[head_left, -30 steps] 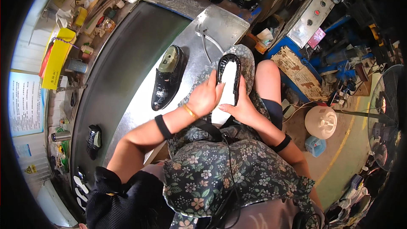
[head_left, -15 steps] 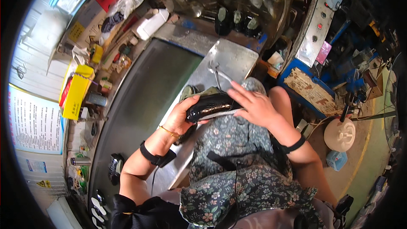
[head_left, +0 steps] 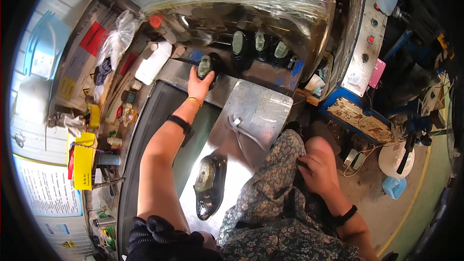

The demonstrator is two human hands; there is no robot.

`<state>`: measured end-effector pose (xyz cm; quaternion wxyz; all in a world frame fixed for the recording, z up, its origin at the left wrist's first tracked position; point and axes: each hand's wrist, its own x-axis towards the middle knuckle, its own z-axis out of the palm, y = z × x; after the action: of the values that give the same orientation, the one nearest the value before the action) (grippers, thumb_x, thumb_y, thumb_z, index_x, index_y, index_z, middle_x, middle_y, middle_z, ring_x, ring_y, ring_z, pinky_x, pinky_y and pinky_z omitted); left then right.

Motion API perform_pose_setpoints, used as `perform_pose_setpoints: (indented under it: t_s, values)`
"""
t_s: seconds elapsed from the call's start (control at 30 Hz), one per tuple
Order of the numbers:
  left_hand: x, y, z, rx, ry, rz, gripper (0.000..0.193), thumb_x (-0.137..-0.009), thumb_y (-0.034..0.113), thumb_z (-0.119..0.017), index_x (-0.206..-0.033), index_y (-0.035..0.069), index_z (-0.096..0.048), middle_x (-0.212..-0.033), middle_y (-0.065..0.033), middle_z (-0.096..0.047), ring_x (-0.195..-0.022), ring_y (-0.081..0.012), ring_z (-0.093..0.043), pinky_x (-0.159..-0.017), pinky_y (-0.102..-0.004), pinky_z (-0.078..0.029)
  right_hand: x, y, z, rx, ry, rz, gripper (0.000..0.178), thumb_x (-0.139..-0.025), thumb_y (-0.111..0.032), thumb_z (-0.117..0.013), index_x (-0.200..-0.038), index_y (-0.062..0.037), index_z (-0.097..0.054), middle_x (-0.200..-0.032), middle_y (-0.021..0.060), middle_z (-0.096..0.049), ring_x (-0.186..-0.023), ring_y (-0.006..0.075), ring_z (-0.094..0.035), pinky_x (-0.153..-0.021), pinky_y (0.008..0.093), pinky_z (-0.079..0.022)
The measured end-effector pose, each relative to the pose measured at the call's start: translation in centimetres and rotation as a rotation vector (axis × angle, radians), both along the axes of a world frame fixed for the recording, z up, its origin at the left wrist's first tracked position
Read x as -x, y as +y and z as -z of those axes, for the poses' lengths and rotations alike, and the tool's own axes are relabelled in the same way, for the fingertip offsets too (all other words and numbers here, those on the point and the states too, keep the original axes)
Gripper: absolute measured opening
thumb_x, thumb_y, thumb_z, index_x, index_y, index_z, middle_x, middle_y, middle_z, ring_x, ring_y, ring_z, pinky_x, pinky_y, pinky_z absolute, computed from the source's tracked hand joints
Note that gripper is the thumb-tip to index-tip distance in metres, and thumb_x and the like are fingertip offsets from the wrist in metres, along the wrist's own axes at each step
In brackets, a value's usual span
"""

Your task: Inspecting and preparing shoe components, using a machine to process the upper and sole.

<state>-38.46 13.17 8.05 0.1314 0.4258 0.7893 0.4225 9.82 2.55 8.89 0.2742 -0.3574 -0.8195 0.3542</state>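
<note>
Head view, left hand [head_left: 200, 84] grasping black shoe [head_left: 209, 63] directly ahead, right hand [head_left: 316, 171], grip unclear

Glare whitens the flat silver metal plate [head_left: 237, 176] left of the bare right hand [head_left: 316, 168]; bent fisheye edges blacken.

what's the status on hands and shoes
Left hand gripping a black shoe at the ledge. Right hand at the floral apron. Second shoe and metal tool on the metal sheet; three more shoes nearby.
</note>
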Motion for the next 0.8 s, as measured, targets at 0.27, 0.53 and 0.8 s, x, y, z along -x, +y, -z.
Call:
perform_pose_setpoints:
  t_s: [0.27,0.53,0.8]
  values:
    - [5.9,9.7,3.7,0.027,-0.404,0.051,0.121,-0.071,0.029,-0.086,-0.151,-0.002,-0.001,-0.147,-0.0225,-0.040,-0.131,-0.0260,-0.046,-0.106,-0.0338,-0.039,0.9,1.9,0.6,0.228,0.053,0.099,0.016,-0.078,0.002,-0.069,-0.093,-0.0008,-0.063,-0.091,0.0131,-0.064,-0.082,0.0287,-0.064,-0.069,0.0336,-0.051]
    - [-8.7,-18.2,-11.3,0.541,0.115,0.525,0.084,-0.083,0.049,-0.070,-0.139,-0.007,-0.041,-0.139,-0.0295,-0.046,-0.131,-0.0374,-0.046,-0.109,-0.0400,-0.037,0.2,1.7,1.8,0.124,0.130,0.066,0.011,-0.083,-0.002,-0.068,-0.094,-0.0018,-0.065,-0.088,0.0112,-0.063,-0.077,0.0251,-0.064,-0.063,0.0314,-0.050]
    - [-16.4,-32.3,-5.3,0.244,0.268,-0.195,0.067,-0.071,0.025,-0.082,-0.123,-0.007,-0.056,-0.115,-0.0261,-0.062,-0.108,-0.0398,-0.059,-0.094,-0.0428,-0.048,2.4,-2.1,-1.0,0.149,0.248,-0.107,0.010,-0.088,-0.005,-0.064,-0.097,-0.0021,-0.067,-0.091,0.0120,-0.067,-0.079,0.0239,-0.066,-0.066,0.0307,-0.052]
